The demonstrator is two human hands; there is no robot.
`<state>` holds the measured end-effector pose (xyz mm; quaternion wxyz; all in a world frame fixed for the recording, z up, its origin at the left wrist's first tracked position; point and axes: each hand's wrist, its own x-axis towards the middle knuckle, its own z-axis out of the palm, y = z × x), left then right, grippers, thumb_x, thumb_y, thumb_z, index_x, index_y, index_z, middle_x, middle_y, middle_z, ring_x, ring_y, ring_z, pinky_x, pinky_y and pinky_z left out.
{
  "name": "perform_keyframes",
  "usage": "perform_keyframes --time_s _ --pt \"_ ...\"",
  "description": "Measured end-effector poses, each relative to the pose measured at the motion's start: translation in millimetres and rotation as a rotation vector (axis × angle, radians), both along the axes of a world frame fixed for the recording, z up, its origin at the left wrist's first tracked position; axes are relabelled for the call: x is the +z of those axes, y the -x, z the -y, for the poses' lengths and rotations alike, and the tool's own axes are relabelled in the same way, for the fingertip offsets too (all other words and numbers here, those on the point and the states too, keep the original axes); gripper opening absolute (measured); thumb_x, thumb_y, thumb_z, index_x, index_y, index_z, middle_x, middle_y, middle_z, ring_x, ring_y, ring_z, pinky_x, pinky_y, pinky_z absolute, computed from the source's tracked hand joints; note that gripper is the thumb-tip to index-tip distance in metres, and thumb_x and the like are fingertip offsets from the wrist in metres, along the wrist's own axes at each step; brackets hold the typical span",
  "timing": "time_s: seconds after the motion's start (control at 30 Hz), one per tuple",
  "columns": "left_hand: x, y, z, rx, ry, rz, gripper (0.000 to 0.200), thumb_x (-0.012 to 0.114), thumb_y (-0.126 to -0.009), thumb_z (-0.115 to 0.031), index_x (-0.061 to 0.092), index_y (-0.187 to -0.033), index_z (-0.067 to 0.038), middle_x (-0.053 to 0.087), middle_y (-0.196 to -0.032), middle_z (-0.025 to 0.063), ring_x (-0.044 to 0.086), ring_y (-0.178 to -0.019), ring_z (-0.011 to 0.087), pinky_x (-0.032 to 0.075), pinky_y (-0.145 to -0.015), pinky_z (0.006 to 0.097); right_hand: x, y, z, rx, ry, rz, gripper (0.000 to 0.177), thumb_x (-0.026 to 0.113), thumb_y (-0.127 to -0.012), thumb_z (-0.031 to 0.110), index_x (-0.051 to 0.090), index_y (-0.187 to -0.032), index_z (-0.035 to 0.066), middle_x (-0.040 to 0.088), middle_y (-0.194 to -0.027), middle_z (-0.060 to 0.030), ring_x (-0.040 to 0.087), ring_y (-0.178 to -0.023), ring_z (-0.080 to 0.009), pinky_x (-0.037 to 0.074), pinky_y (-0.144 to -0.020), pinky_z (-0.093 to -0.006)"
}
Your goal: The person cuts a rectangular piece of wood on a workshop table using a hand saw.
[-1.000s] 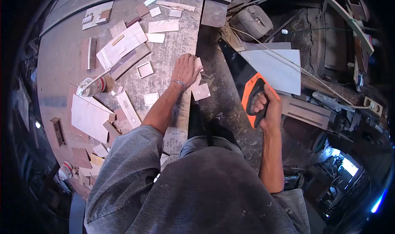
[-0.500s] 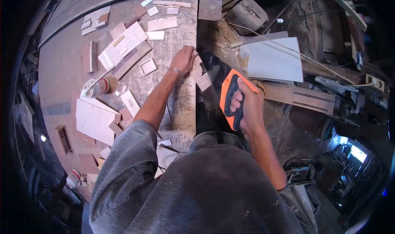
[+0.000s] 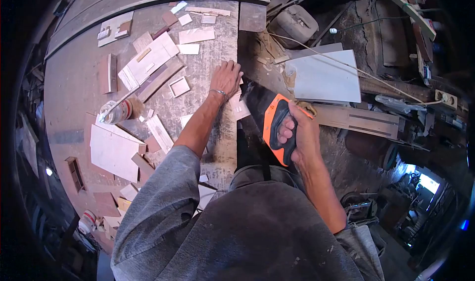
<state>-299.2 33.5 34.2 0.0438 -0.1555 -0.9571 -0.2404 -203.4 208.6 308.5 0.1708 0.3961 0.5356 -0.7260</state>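
Note:
At the bench's right edge, my left hand (image 3: 227, 79) presses down on a small piece of light wood (image 3: 239, 108) that sticks out past the edge. Its fingers are bent over the wood, and their tips are partly hidden. My right hand (image 3: 297, 131) is wrapped round the black and orange handle of a handsaw (image 3: 271, 122). The dark blade runs up and left from the handle to the wood, close beside my left fingers.
The workbench (image 3: 213, 38) carries several light wood offcuts, a small square frame (image 3: 179, 86) and a jar with a brush (image 3: 117, 111). Right of it lie a white panel (image 3: 326, 75), a plastic canister (image 3: 296, 26), a cord and a slotted board (image 3: 356, 120).
The saw and my right hand have shifted slightly down. My left hand sits a little lower and further right, with its fingers more spread over the wood. The view has shifted slightly.

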Motion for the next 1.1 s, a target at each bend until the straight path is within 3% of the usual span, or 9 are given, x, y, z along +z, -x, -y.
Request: perform_keyframes --time_s 0.17,0.33,0.43,0.57,0.6,0.73,0.87,1.0,1.1 --pt "-0.3 17.7 1.3 -0.071 -0.014 0.029 0.018 0.061 -0.100 -0.025 0.060 -0.103 -0.007 0.058 -0.100 0.0149 0.060 -0.095 0.0332 0.050 -0.087 0.0456 7.1 14.6 14.7 -0.029 -0.015 -0.002 0.022 0.062 -0.105 0.027 0.055 -0.095 0.009 0.046 -0.064 0.0036 0.046 -0.049 -0.0087 0.039 -0.044 -0.0280" --pt "8.4 16.7 2.8 -0.043 0.045 0.041 0.016 0.060 -0.099 -0.023 0.060 -0.104 -0.008 0.058 -0.104 0.0126 0.057 -0.104 0.0312 0.045 -0.090 0.0446 21.5 11.0 23.0 -0.013 -0.047 0.002 0.021 0.063 -0.104 0.026 0.059 -0.104 0.006 0.045 -0.063 0.0035 0.046 -0.049 -0.0089 0.039 -0.045 -0.0285" --pt "4.3 15.5 1.7 -0.025 0.050 0.001 0.016 0.059 -0.098 -0.022 0.059 -0.106 -0.008 0.057 -0.109 0.0118 0.054 -0.110 0.0303 0.041 -0.092 0.0444 40.3 5.4 38.1 -0.040 -0.124 0.075 0.027 0.063 -0.104 0.025 0.052 -0.084 0.011 0.045 -0.062 0.0039 0.045 -0.048 -0.0081 0.039 -0.044 -0.0265" --pt "2.0 19.0 3.1 -0.043 0.055 0.057 0.019 0.059 -0.098 -0.022 0.059 -0.110 -0.009 0.056 -0.114 0.0127 0.053 -0.114 0.0307 0.039 -0.095 0.0456 32.9 26.1 40.5 -0.074 -0.060 0.066 0.024 0.062 -0.103 0.022 0.052 -0.084 0.010 0.044 -0.061 0.0043 0.042 -0.046 -0.0082 0.038 -0.042 -0.0266" --pt "4.7 18.6 3.3 -0.042 0.067 0.082 0.019 0.058 -0.098 -0.022 0.060 -0.112 -0.008 0.056 -0.115 0.0127 0.053 -0.115 0.0307 0.039 -0.096 0.0460 39.1 29.2 45.1 0.010 -0.152 0.092 0.016 0.064 -0.100 0.017 0.062 -0.098 0.001 0.044 -0.060 0.0026 0.045 -0.047 -0.0097 0.038 -0.043 -0.0291" --pt "-2.7 22.2 3.4 -0.028 0.041 0.043 0.019 0.057 -0.098 -0.021 0.060 -0.112 -0.009 0.056 -0.115 0.0125 0.053 -0.115 0.0310 0.039 -0.096 0.0462 50.1 12.4 39.4 -0.027 -0.161 0.126 0.024 0.064 -0.098 0.014 0.048 -0.080 0.010 0.043 -0.060 0.0021 0.043 -0.045 -0.0103 0.038 -0.042 -0.0301" --pt "0.1 12.3 3.6 -0.041 0.028 0.114 0.020 0.058 -0.097 -0.022 0.060 -0.112 -0.008 0.055 -0.115 0.0124 0.053 -0.116 0.0307 0.039 -0.097 0.0458 -6.0 25.7 51.4 -0.054 -0.172 0.123 0.027 0.059 -0.100 0.014 0.047 -0.076 0.014 0.038 -0.060 0.0049 0.037 -0.047 -0.0083 0.034 -0.045 -0.0287" --pt "-4.1 23.1 8.8 -0.032 0.043 0.092 0.020 0.059 -0.095 -0.021 0.060 -0.110 -0.008 0.056 -0.115 0.0124 0.053 -0.116 0.0299 0.039 -0.097 0.0454 23.7 23.1 58.8 -0.067 -0.224 0.172 0.031 0.059 -0.099 0.014 0.042 -0.073 0.015 0.035 -0.059 0.0058 0.034 -0.047 -0.0084 0.033 -0.046 -0.0284" --pt "-0.9 27.6 7.6 -0.028 0.026 0.082 0.020 0.058 -0.095 -0.021 0.061 -0.110 -0.008 0.058 -0.115 0.0121 0.054 -0.117 0.0302 0.040 -0.097 0.0460 -23.9 35.1 49.5 -0.070 -0.095 0.119 0.030 0.059 -0.098 0.013 0.042 -0.074 0.015 0.035 -0.059 0.0058 0.034 -0.047 -0.0084 0.032 -0.047 -0.0287"
